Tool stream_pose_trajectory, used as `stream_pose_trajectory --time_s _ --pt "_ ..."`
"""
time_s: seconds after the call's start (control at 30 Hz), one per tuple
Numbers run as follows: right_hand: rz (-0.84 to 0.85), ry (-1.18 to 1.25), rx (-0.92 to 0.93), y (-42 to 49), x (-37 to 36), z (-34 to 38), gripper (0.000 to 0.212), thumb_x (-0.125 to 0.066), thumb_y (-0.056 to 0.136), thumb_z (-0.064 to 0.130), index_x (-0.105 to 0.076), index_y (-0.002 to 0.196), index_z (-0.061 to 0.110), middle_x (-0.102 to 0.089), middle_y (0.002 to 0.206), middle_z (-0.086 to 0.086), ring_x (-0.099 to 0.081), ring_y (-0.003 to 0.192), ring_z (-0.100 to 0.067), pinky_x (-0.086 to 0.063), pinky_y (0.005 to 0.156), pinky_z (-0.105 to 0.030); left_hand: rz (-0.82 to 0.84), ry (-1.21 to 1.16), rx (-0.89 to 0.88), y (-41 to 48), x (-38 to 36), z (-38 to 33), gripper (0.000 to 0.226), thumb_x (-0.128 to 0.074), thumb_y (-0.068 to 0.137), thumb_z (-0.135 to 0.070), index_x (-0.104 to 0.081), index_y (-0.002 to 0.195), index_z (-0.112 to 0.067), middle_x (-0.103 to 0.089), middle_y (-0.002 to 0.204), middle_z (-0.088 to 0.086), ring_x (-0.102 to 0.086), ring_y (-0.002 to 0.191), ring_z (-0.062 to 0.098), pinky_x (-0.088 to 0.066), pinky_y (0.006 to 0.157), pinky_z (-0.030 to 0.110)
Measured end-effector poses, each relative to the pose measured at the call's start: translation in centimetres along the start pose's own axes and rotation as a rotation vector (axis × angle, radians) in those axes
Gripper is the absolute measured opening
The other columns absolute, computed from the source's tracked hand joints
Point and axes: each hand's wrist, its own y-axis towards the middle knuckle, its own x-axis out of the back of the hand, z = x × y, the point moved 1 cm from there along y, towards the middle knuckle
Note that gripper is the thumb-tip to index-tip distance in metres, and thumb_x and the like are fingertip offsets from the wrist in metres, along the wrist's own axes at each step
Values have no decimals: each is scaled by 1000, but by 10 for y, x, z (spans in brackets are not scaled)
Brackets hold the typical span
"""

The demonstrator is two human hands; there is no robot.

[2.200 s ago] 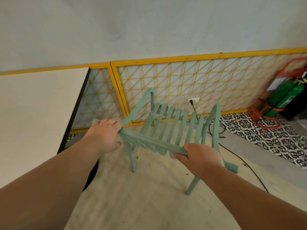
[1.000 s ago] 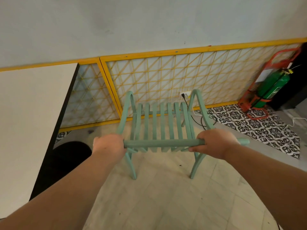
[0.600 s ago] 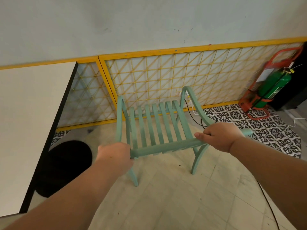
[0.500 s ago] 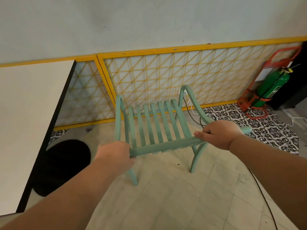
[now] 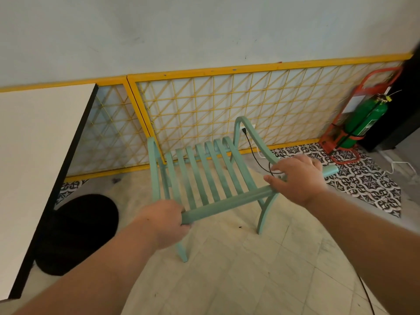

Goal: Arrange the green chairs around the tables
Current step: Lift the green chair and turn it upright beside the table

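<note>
Both my hands are wrapped round the top rail of the green chair (image 5: pixel 204 176): left hand (image 5: pixel 164 220) closed on the rail's left end, right hand (image 5: pixel 300 180) closed on it near the right end, fingers curled over, w/ a short stub of rail poking out past my knuckles. Chair's tipped, rail lower on my left side; can't tell if all the legs touch the tiled floor (image 5: pixel 238 269). It sits in open floor, seat facing the wall, not yet tucked in at the table (image 5: pixel 38 155), whose white top and black edge run along my left, near the chair but apart from it. Under the table, the round black base (image 5: pixel 77 233).

Beyond the seat: a black cord (image 5: pixel 252 148) hangs from a wall outlet and loops down by the right armrest. Risk imo: swinging the chair could snag a leg or arm on that cord and yank the plug. Also a leg may knock the table base as I turn it in. Further back, yellow lattice panel (image 5: pixel 227 110) along the wall, and a green extinguisher (image 5: pixel 366 119) in a red stand at far right, well clear
</note>
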Motion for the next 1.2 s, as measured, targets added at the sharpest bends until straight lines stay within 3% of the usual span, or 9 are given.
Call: stream_pose_trajectory --time_s 0.03,0.1,0.23,0.33,0.53,0.6,0.83,0.97,1.2 --pt "-102 145 -110 -12 -6 11 66 -50 84 77 -57 136 36 -56 137 7 -38 137 -20 -26 115 -50 3 -16 -3 0 0 0 32 -52 91 -59 -66 89 -30 -64 82 -9 -63 77 13 -57 78 37" --pt "-189 484 -395 -39 -18 41 97 -68 83 63 -19 159 27 -14 168 -2 -5 153 -22 -7 123 -48 5 7 -22 2 -2 0 32 -50 91 -57 -67 91 -29 -64 84 -9 -63 79 13 -57 80 38" --pt "-154 1046 -849 -61 -35 101 121 -73 88 49 21 158 18 18 169 -3 9 155 -22 -15 124 -50 -6 -5 -36 3 -3 2 30 -51 90 -55 -66 89 -29 -65 84 -9 -64 80 13 -57 80 37" --pt "-155 1188 -944 -43 -36 122 109 -64 96 30 26 156 18 4 171 -5 -27 149 -33 -38 113 -53 -6 11 -45 6 -5 3 27 -52 91 -54 -63 85 -31 -64 80 -10 -62 76 11 -55 74 33" --pt "-248 1111 -1041 -20 -36 127 95 -47 95 2 25 156 14 2 169 -10 -54 111 -27 -37 83 -32 3 -7 -67 11 -8 2 21 -52 91 -50 -61 85 -32 -64 79 -9 -61 73 7 -52 68 29" --pt "-255 1080 -1033 -15 -36 123 96 -48 95 2 23 157 13 -2 168 -11 -51 94 -22 -37 81 -31 -4 -12 -69 12 -7 -2 18 -52 91 -48 -61 86 -33 -64 80 -9 -60 73 6 -49 64 28" --pt "-229 1036 -1000 6 -26 95 100 -53 90 -1 18 159 14 -8 168 -6 -57 98 -23 -54 81 -40 -30 -109 -80 14 -5 -38 14 -50 92 -37 -52 80 -30 -56 77 -9 -51 65 6 -36 55 27" --pt "-229 944 -976 22 -20 77 98 -55 91 1 14 160 12 -22 163 -11 -52 93 -23 -49 74 -39 -43 -201 -30 18 -10 -65 11 -49 94 -34 -52 85 -30 -55 80 -8 -54 71 12 -41 62 27" --pt "-198 882 -882 47 -14 48 95 -55 93 6 14 160 9 -27 160 -15 -55 117 -32 -48 79 -38 -90 -309 46 25 -16 -107 18 -50 95 -37 -60 107 -26 -58 90 -4 -63 87 20 -56 82 36"
